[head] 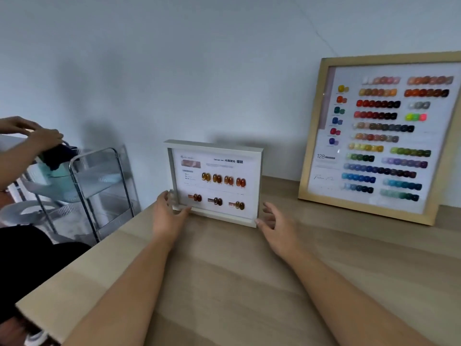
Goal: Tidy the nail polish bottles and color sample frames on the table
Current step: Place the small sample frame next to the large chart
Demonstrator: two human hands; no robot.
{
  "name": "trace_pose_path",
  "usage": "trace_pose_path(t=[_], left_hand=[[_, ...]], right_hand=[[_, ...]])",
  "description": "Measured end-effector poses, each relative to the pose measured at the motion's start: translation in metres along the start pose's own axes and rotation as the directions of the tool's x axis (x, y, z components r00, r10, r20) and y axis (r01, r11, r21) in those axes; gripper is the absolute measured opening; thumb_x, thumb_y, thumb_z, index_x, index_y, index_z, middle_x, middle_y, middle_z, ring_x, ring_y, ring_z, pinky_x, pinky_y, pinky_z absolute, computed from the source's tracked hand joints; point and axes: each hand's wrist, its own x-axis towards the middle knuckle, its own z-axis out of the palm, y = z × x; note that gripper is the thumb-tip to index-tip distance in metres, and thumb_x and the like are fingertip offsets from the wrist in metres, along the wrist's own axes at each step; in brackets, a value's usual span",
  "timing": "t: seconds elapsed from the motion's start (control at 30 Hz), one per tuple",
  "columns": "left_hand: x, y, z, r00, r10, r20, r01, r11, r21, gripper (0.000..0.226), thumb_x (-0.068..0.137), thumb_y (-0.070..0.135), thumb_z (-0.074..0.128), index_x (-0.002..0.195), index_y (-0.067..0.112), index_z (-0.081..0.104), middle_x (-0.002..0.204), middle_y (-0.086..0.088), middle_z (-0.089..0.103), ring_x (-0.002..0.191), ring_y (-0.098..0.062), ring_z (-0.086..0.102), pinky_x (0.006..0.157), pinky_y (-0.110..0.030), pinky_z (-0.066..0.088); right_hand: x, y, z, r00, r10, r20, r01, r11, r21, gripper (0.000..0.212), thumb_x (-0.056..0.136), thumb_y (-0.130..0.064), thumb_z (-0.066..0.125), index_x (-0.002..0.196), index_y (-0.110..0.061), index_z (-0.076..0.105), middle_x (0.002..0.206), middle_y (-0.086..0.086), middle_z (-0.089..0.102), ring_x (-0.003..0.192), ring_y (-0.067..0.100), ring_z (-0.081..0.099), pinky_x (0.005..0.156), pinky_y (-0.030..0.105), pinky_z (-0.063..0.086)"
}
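White frame [214, 182] stands upright mid-table [224, 270], back near the wall. Left hand [166, 216] grips its lower-left corner, thumb on the front rim, fingers curled round the side. Right hand [274, 221] is open, fingers spread, fingertips just touching the lower-right corner. Wood frame [379, 136] leans on the wall at 2 o'clock. Cart [99, 186] at 9 o'clock, off the table.
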Motion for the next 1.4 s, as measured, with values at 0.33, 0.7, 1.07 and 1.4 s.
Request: trace_pose_path(t=[0.33, 0.7, 1.07, 1.4], left_hand=[[0.041, -0.009, 0.014, 1.000, -0.002, -0.023, 0.001, 0.998, -0.063, 0.042, 0.090, 0.005, 0.049, 0.130, 0.017, 0.042, 0.116, -0.007, 0.056, 0.092, -0.017, 0.053, 0.078, -0.030, 0.041], [-0.003, 0.027, 0.056, 0.986, 0.164, -0.021, -0.165, 0.983, -0.079, 0.035, 0.087, 0.005, 0.055, 0.118, 0.020, 0.053, 0.102, 0.005, 0.059, 0.088, -0.011, 0.057, 0.080, -0.026, 0.042], [-0.069, 0.095, 0.166, 0.945, 0.246, 0.216, -0.207, 0.960, -0.189, 0.033, 0.089, 0.008, 0.053, 0.120, 0.017, 0.051, 0.105, 0.001, 0.059, 0.093, -0.014, 0.058, 0.075, -0.024, 0.044], [-0.096, 0.119, 0.206, 0.921, 0.251, 0.298, -0.201, 0.961, -0.187, 0.035, 0.089, 0.006, 0.052, 0.123, 0.014, 0.047, 0.106, 0.000, 0.056, 0.093, -0.017, 0.056, 0.081, -0.030, 0.045]], right_hand=[[0.017, -0.003, 0.004, 1.000, -0.028, -0.012, 0.029, 0.998, 0.054, 0.030, 0.088, -0.023, 0.059, 0.114, -0.031, 0.049, 0.094, -0.019, 0.056, 0.091, 0.005, 0.056, 0.076, 0.020, 0.043], [-0.004, 0.014, -0.054, 0.978, 0.015, -0.208, -0.007, 0.999, 0.043, 0.042, 0.094, -0.021, 0.046, 0.135, -0.024, 0.038, 0.114, -0.008, 0.054, 0.097, 0.004, 0.050, 0.081, 0.018, 0.039], [-0.040, 0.067, -0.178, 0.909, 0.095, -0.406, -0.137, 0.988, -0.076, 0.039, 0.094, -0.017, 0.047, 0.133, -0.017, 0.044, 0.127, 0.005, 0.056, 0.104, 0.011, 0.048, 0.094, 0.029, 0.039], [-0.058, 0.086, -0.221, 0.889, 0.137, -0.438, -0.176, 0.983, -0.050, 0.039, 0.095, -0.014, 0.044, 0.134, -0.015, 0.044, 0.127, 0.006, 0.056, 0.109, 0.015, 0.051, 0.096, 0.030, 0.040]])
